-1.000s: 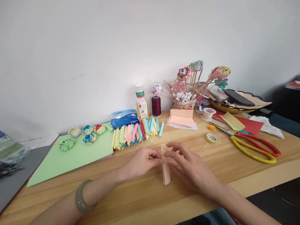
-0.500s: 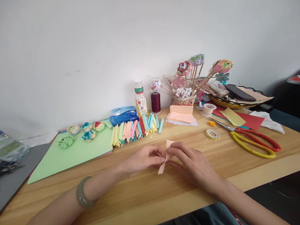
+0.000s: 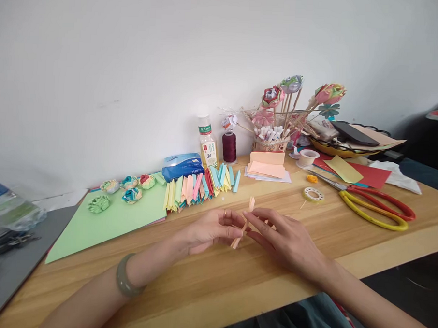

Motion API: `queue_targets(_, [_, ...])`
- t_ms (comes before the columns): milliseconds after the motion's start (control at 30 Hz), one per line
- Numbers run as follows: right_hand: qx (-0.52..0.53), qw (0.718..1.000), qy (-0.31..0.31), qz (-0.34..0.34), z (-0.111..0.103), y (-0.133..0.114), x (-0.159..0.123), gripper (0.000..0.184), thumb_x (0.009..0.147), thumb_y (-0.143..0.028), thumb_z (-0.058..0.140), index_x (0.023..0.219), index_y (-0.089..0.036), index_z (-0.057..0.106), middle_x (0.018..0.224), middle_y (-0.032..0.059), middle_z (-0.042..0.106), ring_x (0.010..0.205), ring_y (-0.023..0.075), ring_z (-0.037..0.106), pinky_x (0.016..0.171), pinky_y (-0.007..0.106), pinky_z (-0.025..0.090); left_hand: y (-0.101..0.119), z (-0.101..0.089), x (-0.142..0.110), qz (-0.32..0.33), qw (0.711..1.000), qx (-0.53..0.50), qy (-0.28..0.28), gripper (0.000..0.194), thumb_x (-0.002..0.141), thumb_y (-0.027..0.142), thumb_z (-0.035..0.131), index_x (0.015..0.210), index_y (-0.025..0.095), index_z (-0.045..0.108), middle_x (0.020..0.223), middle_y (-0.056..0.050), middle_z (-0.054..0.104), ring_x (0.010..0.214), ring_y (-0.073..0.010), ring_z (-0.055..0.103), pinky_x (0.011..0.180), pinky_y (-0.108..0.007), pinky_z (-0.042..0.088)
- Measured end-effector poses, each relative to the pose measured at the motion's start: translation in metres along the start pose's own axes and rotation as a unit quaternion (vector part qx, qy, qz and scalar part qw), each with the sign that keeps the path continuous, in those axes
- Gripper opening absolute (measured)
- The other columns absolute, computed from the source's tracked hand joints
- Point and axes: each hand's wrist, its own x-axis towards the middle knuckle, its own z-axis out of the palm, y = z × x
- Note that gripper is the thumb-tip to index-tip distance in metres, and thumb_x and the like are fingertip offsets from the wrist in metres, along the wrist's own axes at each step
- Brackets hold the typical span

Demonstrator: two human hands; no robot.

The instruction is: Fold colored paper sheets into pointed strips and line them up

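A narrow folded strip of peach paper [image 3: 237,242] is held between my two hands above the table's middle. My left hand [image 3: 218,230] pinches its near part between thumb and fingers. On the far part, my right hand [image 3: 279,233] closes its thumb and fingertips around the strip. Parts of the paper are hidden behind the fingers. Beyond the hands lies a row of folded coloured paper strips [image 3: 196,188]. A stack of flat peach paper slips [image 3: 267,169] lies farther back.
Large scissors [image 3: 375,202] lie at right, beside a tape roll [image 3: 313,194]. Folded paper flowers [image 3: 99,203] rest on green sheets [image 3: 118,222] at left. Along the wall stand a bottle [image 3: 208,146], a dark thread spool [image 3: 229,147] and a flower holder [image 3: 269,145].
The peach paper has gone from an open, bent piece to a narrow folded strip, with both hands still on it. The view has shifted slightly.
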Motion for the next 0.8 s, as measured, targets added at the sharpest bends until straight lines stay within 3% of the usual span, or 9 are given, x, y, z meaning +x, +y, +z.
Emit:
queue_targets(200, [-0.032,0.999,0.015,-0.004,-0.005,0.003,-0.001,0.031,0.094,-0.021,0.045,0.125,-0.018,0.043,0.097,0.0069,0.063,0.078,0.0156,0.063,0.058,0.024,0.049,-0.002,-0.003,0.002,-0.015,0.998,-0.061,-0.001,0.048,0.051,0.031,0.088,0.089,0.013,0.063,0.088,-0.003,0.06,0.074,-0.0116,0.055,0.068,-0.026,0.042])
queue_targets(333, [-0.045,0.999,-0.005,-0.011,-0.009,0.004,-0.005,0.031,0.093,-0.014,0.044,0.123,-0.015,0.045,0.101,0.0088,0.062,0.083,0.0161,0.061,0.062,0.026,0.048,-0.002,-0.003,0.003,-0.017,0.996,-0.083,0.002,0.046,0.054,0.029,0.086,0.089,0.012,0.062,0.088,-0.005,0.063,0.069,-0.0106,0.057,0.065,-0.025,0.043])
queue_targets(467, [-0.067,0.997,0.0,-0.045,-0.016,0.003,-0.003,0.019,0.093,-0.009,0.04,0.103,-0.014,0.055,0.095,0.0094,0.063,0.085,0.0185,0.058,0.064,0.028,0.045,-0.002,0.0,0.003,-0.014,0.996,-0.088,0.029,0.04,0.055,0.022,0.085,0.086,0.012,0.062,0.085,-0.004,0.062,0.071,-0.0105,0.058,0.066,-0.023,0.044])
queue_targets(600, [-0.061,0.992,-0.043,-0.097,-0.018,-0.001,0.003,0.027,0.095,-0.01,0.033,0.09,-0.015,0.059,0.087,0.0075,0.064,0.073,0.0165,0.055,0.059,0.029,0.04,-0.006,0.002,0.004,-0.017,0.996,-0.063,0.058,0.034,0.059,0.018,0.079,0.086,0.013,0.059,0.083,-0.002,0.061,0.072,-0.0117,0.059,0.067,-0.024,0.045])
queue_targets(667, [-0.042,0.99,-0.074,-0.116,-0.015,-0.001,0.004,0.029,0.096,-0.012,0.032,0.09,-0.016,0.06,0.081,0.0057,0.064,0.068,0.0159,0.052,0.056,0.03,0.037,-0.009,0.002,0.005,-0.011,0.998,-0.009,0.061,0.026,0.065,0.016,0.072,0.087,0.014,0.058,0.084,-0.001,0.06,0.074,-0.0125,0.059,0.069,-0.026,0.045])
queue_targets(733, [-0.017,0.988,-0.111,-0.106,-0.009,-0.001,0.002,0.03,0.095,-0.013,0.034,0.085,-0.016,0.061,0.076,0.0045,0.061,0.065,0.0162,0.051,0.055,0.03,0.035,-0.013,0.003,0.005,0.018,0.989,0.116,0.085,0.024,0.07,0.014,0.066,0.092,0.014,0.057,0.084,-0.001,0.06,0.075,-0.0138,0.059,0.069,-0.028,0.046])
queue_targets(800, [0.013,0.986,-0.151,-0.065,-0.004,0.0,-0.001,0.029,0.094,-0.012,0.036,0.08,-0.016,0.062,0.074,0.0043,0.06,0.065,0.0164,0.051,0.054,0.029,0.036,-0.018,0.003,0.004,0.098,0.938,0.307,0.128,0.027,0.073,0.011,0.062,0.1,0.015,0.056,0.092,-0.003,0.06,0.08,-0.0157,0.059,0.072,-0.03,0.047])
